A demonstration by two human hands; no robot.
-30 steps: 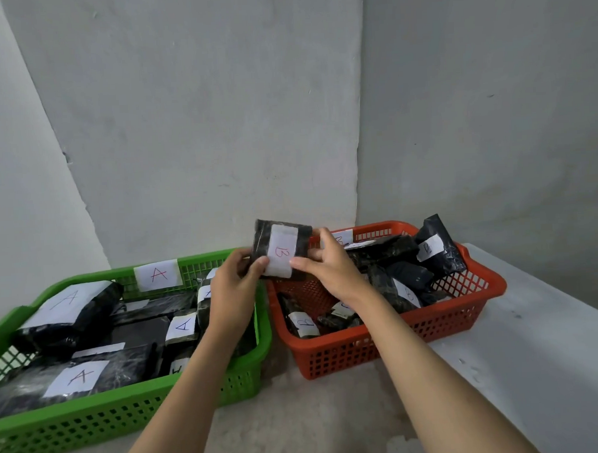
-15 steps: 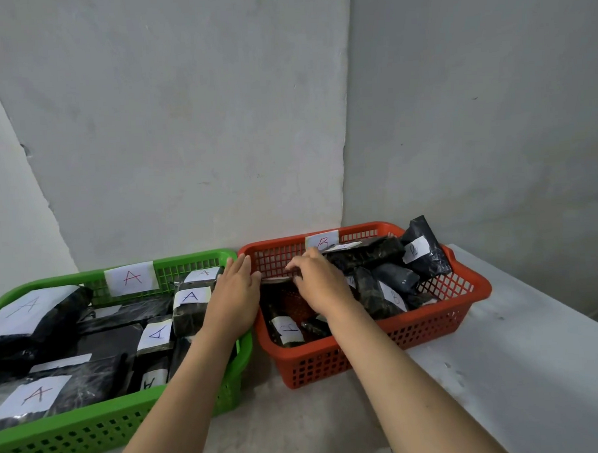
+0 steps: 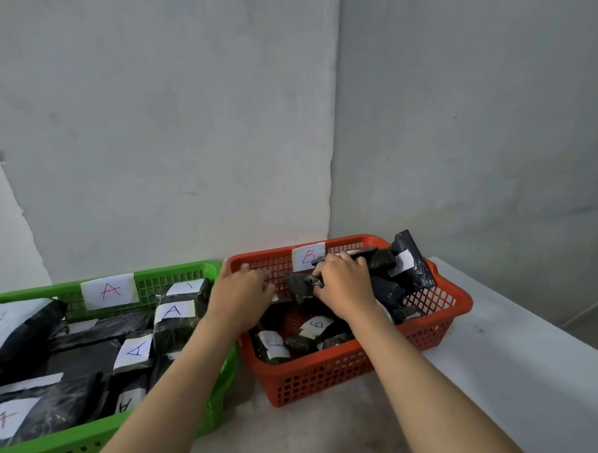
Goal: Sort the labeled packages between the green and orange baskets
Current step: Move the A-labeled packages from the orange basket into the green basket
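The orange basket [image 3: 460, 299], tagged "B" [image 3: 308, 256], holds several black packages with white labels. Both my hands are inside it. My right hand [image 3: 343, 287] is closed on a small black package [image 3: 300, 289] low against the back wall. My left hand [image 3: 240, 292] hovers at the basket's left end, fingers spread and holding nothing. The green basket [image 3: 176, 271], tagged "A" [image 3: 109, 291], sits to the left, full of black packages marked A [image 3: 173, 311].
Both baskets stand side by side on a grey surface in a wall corner. A white ledge [image 3: 522, 353] runs along the right of the orange basket. A tall black pouch [image 3: 410, 266] leans in that basket's back right corner.
The B package that both hands held up above the baskets has gone down into the orange basket. My left hand has let go; my right hand still grips a package there.
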